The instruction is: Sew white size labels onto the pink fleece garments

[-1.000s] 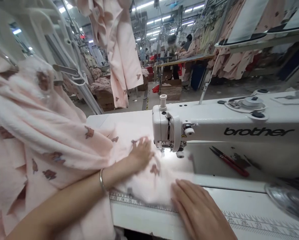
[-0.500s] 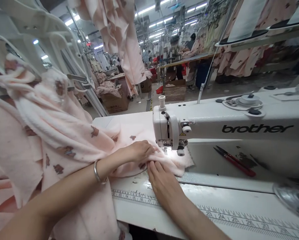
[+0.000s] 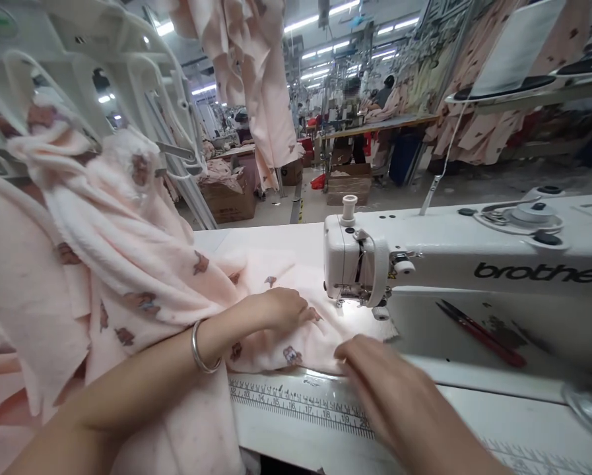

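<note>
Cloth lies on the table, reaching under the machine head; snips lie right of the cloth, a scale runs before both, boxes stand behind the table.

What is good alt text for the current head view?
A person's left hand lies on printed pink fabric at a white sewing machine; the right hand is at the fabric's edge. Red-handled snips lie at the picture's right.

Single head-worn view, looking forward and down over the sewing table.
From just behind the left hand and right hand, the camera takes in the Brother sewing machine close by, right of centre, and the workshop floor farther off, higher up.
</note>
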`<state>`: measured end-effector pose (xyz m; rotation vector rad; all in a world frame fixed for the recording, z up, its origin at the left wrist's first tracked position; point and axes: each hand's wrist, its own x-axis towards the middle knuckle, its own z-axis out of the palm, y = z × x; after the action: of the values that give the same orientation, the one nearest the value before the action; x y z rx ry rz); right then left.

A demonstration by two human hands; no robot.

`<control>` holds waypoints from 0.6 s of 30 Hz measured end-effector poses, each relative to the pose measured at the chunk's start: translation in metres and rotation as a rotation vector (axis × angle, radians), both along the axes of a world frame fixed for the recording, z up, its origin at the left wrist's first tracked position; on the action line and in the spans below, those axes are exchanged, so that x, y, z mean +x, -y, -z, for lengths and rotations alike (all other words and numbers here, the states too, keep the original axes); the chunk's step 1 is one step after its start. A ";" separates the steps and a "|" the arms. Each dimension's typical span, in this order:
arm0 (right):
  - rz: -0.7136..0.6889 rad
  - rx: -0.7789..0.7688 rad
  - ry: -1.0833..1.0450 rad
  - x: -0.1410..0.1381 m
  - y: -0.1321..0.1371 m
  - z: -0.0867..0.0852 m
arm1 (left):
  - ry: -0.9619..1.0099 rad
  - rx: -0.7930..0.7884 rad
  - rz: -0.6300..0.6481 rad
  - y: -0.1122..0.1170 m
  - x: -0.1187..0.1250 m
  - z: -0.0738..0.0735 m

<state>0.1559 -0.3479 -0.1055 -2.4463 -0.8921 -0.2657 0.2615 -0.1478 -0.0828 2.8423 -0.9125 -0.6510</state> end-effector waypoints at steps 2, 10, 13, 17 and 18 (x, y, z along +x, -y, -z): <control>-0.106 -0.076 0.125 -0.010 -0.015 0.022 | 0.026 0.022 -0.019 0.004 0.001 0.002; -0.039 -0.328 0.407 0.048 -0.068 0.071 | 0.043 0.105 -0.078 0.009 0.023 0.003; -0.043 -0.336 0.325 0.061 -0.075 0.056 | 0.024 0.110 -0.083 0.008 0.028 0.002; -0.022 -0.238 0.186 0.045 -0.049 0.014 | 0.001 0.113 -0.051 0.001 0.030 -0.002; -0.036 -0.209 0.157 0.038 -0.034 0.004 | 0.000 0.119 -0.041 -0.001 0.028 -0.002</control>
<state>0.1939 -0.3142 -0.1091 -2.6260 -1.0785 -0.3731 0.2894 -0.1471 -0.0804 2.9565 -0.8408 -0.7243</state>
